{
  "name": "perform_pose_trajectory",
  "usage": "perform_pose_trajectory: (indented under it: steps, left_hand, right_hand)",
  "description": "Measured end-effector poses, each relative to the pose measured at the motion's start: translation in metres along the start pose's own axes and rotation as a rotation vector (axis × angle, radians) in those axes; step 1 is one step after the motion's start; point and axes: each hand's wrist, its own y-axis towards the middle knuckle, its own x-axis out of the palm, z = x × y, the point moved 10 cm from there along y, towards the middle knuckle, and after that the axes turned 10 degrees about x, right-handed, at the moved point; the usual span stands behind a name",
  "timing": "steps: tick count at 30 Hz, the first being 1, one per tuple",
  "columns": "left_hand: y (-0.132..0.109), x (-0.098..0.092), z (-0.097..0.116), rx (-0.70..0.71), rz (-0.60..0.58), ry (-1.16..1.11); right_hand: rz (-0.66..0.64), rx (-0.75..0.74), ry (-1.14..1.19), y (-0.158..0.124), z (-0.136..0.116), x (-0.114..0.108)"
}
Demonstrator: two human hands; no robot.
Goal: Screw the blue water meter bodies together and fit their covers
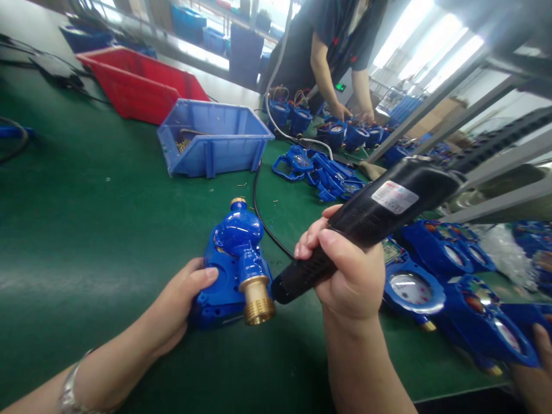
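A blue water meter (235, 261) with brass threaded ends lies face down on the green mat (86, 230). My left hand (181, 302) grips its left side, thumb on the blue housing. My right hand (345, 270) is closed around a black electric screwdriver (366, 224). The tool slants down to the left, and its tip sits just right of the meter's near brass fitting (259, 299).
A blue parts bin (213, 138) and a red bin (138, 80) stand behind. Loose blue covers (319, 169) lie mid-table. Finished meters (448, 270) crowd the right side. A co-worker's hands (349, 112) handle meters at the far edge. A metal frame rises at right.
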Motion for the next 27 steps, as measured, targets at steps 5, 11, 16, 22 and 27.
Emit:
perform_pose_trajectory:
  steps: [5,11,16,22,27]
  left_hand:
    - [-0.001,0.002,0.001,-0.003,-0.004,-0.002]
    - [-0.001,0.001,0.002,0.009,0.0,0.0]
    - [0.001,0.002,0.003,0.014,-0.018,-0.005]
    - [0.005,0.004,0.004,0.013,-0.085,-0.021]
    - [0.002,0.012,0.0,0.002,-0.18,-0.048]
  right_hand:
    - [-0.015,0.019,0.008,-0.003,0.003,0.002]
    - [0.012,0.019,0.004,-0.005,0.001,0.0]
    - [0.012,0.01,-0.017,-0.005,0.0,0.0]
    - [-0.061,0.072,0.004,0.005,-0.001,0.009]
    - [-0.115,0.071,-0.091,0.009,-0.036,0.024]
